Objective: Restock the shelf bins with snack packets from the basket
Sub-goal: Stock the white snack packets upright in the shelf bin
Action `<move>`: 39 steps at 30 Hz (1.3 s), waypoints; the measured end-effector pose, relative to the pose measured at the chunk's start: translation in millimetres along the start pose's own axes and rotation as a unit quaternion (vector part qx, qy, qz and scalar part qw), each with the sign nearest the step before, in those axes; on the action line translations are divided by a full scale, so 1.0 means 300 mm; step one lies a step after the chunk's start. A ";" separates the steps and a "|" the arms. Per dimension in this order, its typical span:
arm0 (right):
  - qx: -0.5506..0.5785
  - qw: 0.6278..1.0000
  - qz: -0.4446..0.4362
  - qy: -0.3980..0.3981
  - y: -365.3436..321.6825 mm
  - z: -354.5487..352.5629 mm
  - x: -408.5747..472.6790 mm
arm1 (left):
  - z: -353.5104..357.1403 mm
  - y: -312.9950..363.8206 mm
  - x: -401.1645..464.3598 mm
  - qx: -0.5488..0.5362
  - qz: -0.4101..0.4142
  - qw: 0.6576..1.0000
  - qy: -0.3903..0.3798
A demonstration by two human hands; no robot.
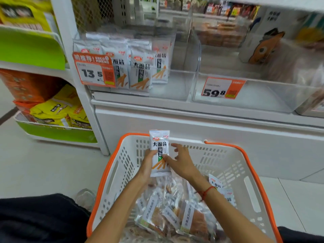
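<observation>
My left hand point(148, 164) grips a white snack packet point(159, 146) with orange sticks printed on it and holds it upright above the white, orange-rimmed basket point(112, 165). Beside it, my right hand point(181, 159) has its fingers spread, the thumb touching the packet's right edge. More packets point(172, 216) lie in the basket, some white, some clear with brown snacks. On the shelf, a clear bin point(177, 85) holds several matching white packets point(140, 71) in its left half. A second clear bin point(259, 95) stands to its right.
Price tags reading 13.5 point(94, 71) and 59.8 point(221, 87) hang on the bin fronts. A green and white side rack point(52, 132) with yellow and orange bags stands at the left. The white shelf base point(192, 123) rises just behind the basket. My dark-clothed knees flank the basket.
</observation>
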State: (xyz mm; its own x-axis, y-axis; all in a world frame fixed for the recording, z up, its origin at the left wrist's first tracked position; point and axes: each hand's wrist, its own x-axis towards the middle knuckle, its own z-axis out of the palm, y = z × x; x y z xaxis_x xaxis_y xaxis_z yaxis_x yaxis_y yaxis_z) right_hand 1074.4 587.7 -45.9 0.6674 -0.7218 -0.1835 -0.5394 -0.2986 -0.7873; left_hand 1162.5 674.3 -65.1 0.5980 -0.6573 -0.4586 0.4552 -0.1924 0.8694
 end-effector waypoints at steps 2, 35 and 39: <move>0.012 0.998 -0.049 -0.031 -0.071 -0.062 0.009 | 0.019 0.062 -0.012 -0.013 0.037 0.999 -0.018; -0.160 0.974 -0.117 0.108 -0.743 -0.458 0.429 | 0.095 1.142 0.150 0.648 0.431 0.607 0.160; -0.179 0.983 -0.022 0.035 -0.739 -0.436 0.537 | 0.131 1.159 0.221 0.721 0.337 0.581 0.171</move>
State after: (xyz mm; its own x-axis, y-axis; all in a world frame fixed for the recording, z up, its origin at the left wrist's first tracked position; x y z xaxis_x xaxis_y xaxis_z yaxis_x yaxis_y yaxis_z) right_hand 1234.3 456.0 176.2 0.6633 -0.7412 -0.1032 -0.6659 -0.5217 -0.5333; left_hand 1334.4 535.3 214.2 0.5284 -0.8018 0.2791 -0.8364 -0.5480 0.0093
